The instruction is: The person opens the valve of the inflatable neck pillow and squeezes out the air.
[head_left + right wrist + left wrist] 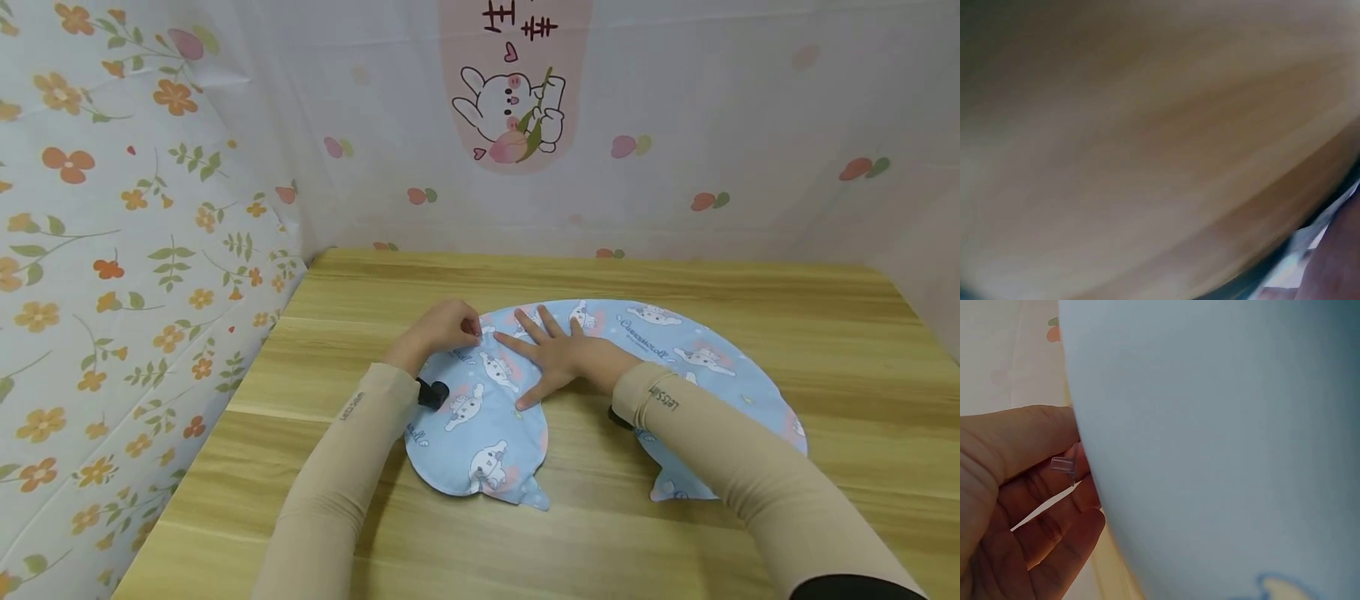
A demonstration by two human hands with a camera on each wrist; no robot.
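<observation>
A light-blue U-shaped inflatable neck pillow (pixel 487 417) with a white cartoon-dog print lies on the table, its two ends toward me. At the outer edge of its left arm, my left hand (pixel 450 325) has thumb and fingers curled and pinches the edge. Between those fingers, a small clear plastic valve (pixel 1063 464) shows in the left wrist view. My right hand (pixel 566 358) rests on the upper left part of the pillow, palm down with fingers spread. In the right wrist view, blurred table surface fills most of the picture and the hand shows only at the lower right.
The wooden table (pixel 637 558) has a visible back edge and left edge. Behind it hangs a white printed cloth (pixel 675 100), and a flowered cloth (pixel 150 275) hangs on the left. Both forearms wear beige sleeves (pixel 330 483).
</observation>
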